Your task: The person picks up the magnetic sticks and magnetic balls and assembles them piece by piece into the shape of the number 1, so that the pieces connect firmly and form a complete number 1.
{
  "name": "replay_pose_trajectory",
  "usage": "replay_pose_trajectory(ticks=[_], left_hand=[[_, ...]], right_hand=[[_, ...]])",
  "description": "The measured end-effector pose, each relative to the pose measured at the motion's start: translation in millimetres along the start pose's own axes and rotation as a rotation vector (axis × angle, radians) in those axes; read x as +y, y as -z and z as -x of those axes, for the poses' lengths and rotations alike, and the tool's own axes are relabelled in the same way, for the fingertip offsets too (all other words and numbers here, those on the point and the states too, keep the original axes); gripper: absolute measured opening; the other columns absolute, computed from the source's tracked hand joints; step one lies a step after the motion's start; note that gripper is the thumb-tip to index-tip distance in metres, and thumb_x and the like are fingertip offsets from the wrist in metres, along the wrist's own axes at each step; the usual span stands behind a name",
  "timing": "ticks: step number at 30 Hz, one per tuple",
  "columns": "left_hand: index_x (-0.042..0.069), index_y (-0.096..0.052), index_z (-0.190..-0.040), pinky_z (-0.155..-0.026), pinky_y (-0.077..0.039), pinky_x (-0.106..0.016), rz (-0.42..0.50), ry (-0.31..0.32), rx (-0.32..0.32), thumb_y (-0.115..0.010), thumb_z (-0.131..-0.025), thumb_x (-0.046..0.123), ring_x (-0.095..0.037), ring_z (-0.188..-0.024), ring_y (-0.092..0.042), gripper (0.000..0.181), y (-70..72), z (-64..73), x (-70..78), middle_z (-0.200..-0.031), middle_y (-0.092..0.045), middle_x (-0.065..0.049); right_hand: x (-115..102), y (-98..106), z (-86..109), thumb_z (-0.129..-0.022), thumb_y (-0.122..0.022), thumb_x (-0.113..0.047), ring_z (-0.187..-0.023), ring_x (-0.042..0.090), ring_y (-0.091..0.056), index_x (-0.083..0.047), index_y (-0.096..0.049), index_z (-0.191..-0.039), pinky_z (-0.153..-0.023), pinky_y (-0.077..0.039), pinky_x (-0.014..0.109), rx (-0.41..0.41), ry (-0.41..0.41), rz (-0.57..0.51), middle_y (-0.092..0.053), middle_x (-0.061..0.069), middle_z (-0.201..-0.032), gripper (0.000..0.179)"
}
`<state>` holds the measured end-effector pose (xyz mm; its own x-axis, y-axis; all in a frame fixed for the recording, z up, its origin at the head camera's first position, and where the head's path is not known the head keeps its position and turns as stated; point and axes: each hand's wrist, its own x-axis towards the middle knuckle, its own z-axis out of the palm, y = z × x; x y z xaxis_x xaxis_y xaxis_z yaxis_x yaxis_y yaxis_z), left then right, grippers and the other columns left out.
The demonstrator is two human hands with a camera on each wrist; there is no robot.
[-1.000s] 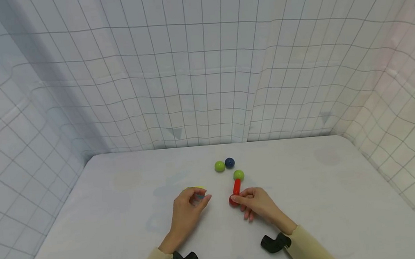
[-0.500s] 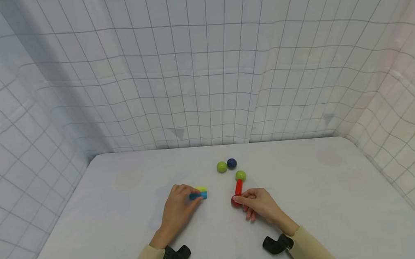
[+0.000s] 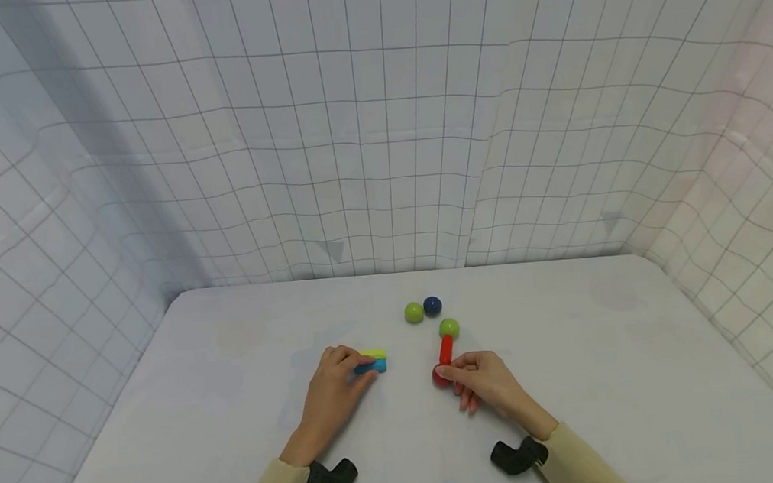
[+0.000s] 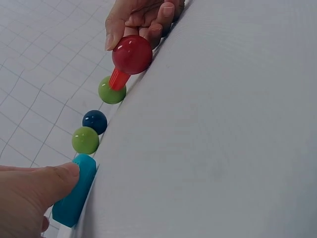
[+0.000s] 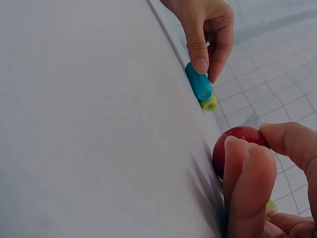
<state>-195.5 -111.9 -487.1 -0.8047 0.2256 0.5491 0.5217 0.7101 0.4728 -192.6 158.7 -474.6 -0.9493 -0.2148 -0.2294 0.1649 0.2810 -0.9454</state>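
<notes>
My left hand (image 3: 331,394) pinches a blue rod (image 3: 379,366) between thumb and fingers. A yellow-green rod (image 5: 210,103) lies alongside it, each with a small grey disc in its visible end. Across from it, my right hand (image 3: 487,380) holds a glossy red ball (image 4: 132,55) with thumb and fingertips. From that ball a red rod (image 3: 446,350) runs away toward a green ball (image 3: 449,328) and touches it, so the three form a line. In the right wrist view, the fingers cover much of the red ball and the rod is hidden.
Farther back on the white table (image 3: 560,334), another green ball (image 3: 414,313) sits beside a dark blue ball (image 3: 432,306). White curtains with a grid pattern (image 3: 379,158) enclose the table behind and on both sides. Black wrist mounts (image 3: 333,478) jut inward from the sleeves.
The left hand has shifted left, uncovering more of the two rods, and its thumb and fingers have come onto the blue one. The right hand keeps its hold on the red ball.
</notes>
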Motion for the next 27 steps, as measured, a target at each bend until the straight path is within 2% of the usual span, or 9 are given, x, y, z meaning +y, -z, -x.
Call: replay_pose_trajectory(ticks=[8,17,27], left_hand=[[0.012,-0.072,-0.089,-0.07,-0.045,-0.031,0.017,0.002,-0.002,-0.082,-0.075,0.015,-0.013,-0.083,-0.045,0.017,-0.7,1.2,-0.9,-0.089,-0.053,0.003],[0.015,-0.069,-0.085,-0.075,-0.047,-0.031,0.042,0.014,-0.035,-0.083,-0.074,0.018,-0.012,-0.088,-0.049,0.018,-1.1,2.3,0.2,-0.09,-0.057,0.007],[0.015,-0.067,-0.084,-0.075,-0.048,-0.031,0.079,0.014,-0.068,-0.083,-0.073,0.018,-0.011,-0.087,-0.053,0.019,-5.7,2.9,9.0,-0.09,-0.059,0.008]], right_hand=[[1,1,-1.5,-0.089,-0.068,-0.025,-0.042,0.014,-0.054,0.005,-0.061,-0.097,-0.04,-0.045,0.025,-0.012,0.017,0.012,-0.059,0.009,-0.063,0.032],[3,2,-1.8,-0.085,-0.071,-0.037,-0.042,0.014,-0.056,0.002,-0.062,-0.097,-0.04,-0.046,0.026,-0.05,0.037,0.003,-0.059,0.007,-0.063,0.042],[5,3,-2.9,-0.086,-0.07,-0.036,-0.043,0.014,-0.057,0.003,-0.062,-0.097,-0.04,-0.046,0.025,-0.067,0.052,-0.008,-0.058,0.007,-0.064,0.041]])
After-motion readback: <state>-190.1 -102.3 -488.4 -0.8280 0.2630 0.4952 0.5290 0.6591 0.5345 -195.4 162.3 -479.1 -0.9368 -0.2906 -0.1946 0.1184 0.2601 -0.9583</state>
